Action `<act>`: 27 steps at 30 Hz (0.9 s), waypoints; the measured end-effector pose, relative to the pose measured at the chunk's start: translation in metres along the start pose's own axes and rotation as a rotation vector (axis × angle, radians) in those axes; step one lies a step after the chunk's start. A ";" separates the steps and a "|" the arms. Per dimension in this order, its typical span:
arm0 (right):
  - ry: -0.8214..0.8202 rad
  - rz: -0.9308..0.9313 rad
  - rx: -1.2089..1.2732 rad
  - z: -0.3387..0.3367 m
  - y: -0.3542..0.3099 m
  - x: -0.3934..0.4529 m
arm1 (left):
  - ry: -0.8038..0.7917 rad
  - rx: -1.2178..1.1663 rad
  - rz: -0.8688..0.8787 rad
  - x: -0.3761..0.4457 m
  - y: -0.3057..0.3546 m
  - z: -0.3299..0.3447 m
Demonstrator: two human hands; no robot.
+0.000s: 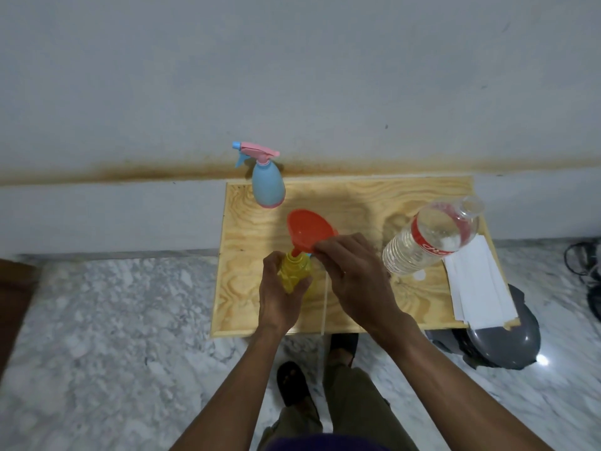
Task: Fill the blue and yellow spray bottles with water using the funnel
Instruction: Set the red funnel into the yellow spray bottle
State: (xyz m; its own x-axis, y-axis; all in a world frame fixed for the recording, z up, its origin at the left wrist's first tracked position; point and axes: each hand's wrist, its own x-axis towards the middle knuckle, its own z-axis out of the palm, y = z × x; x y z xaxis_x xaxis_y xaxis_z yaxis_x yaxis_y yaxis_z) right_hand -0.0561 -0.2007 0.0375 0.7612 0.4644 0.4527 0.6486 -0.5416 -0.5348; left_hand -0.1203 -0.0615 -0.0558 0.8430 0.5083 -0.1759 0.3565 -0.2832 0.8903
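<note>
left hand: my left hand [279,296] is nearest me, fingers and thumb curled round the body of the translucent yellow plastic spray bottle [294,270], holding it upright on the table.
yellow bottle: its neck is open and it stands near the front middle of the table; i cannot tell how much water is inside.
funnel: the orange-red plastic funnel [310,228] sits with its spout in the yellow bottle's neck, its wide mouth tilted away from me.
right hand: my right hand [349,271] pinches the near rim of the funnel with curled fingertips, just beside the bottle's neck.
blue bottle: the light blue plastic spray bottle with a pink trigger head [267,179] stands upright at the far left corner of the table, well apart from my hands, its head screwed on.
water bottle: a clear ribbed plastic water bottle with a red label [429,237] stands to the right of my right hand, uncapped, with water in its lower part.
table: the pale plywood tabletop [364,196] sits against a grey wall on a marbled floor.
paper: white folded paper sheets [478,281] lie along the table's right edge.
</note>
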 end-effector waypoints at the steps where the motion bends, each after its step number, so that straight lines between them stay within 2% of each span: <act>1: -0.025 -0.030 -0.030 0.001 -0.001 -0.002 | -0.006 0.002 -0.009 -0.001 0.000 0.000; 7: -0.158 -0.127 -0.142 0.011 0.002 -0.010 | -0.027 0.037 -0.020 -0.006 -0.001 -0.001; 13: -0.180 -0.197 -0.160 0.012 0.002 -0.022 | -0.001 0.029 -0.015 -0.009 0.000 -0.002; 21: -0.192 -0.144 -0.167 0.012 -0.001 -0.025 | -0.022 0.058 -0.018 -0.012 -0.002 -0.011; 27: -0.122 -0.058 -0.138 0.000 -0.007 -0.033 | -0.026 0.067 0.055 -0.035 0.013 -0.042</act>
State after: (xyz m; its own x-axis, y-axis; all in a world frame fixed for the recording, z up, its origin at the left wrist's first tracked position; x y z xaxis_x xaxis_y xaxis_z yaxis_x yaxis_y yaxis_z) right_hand -0.0856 -0.2126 0.0264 0.7217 0.5750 0.3854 0.6922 -0.5985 -0.4032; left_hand -0.1618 -0.0492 -0.0202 0.8717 0.4699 -0.1393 0.3352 -0.3642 0.8689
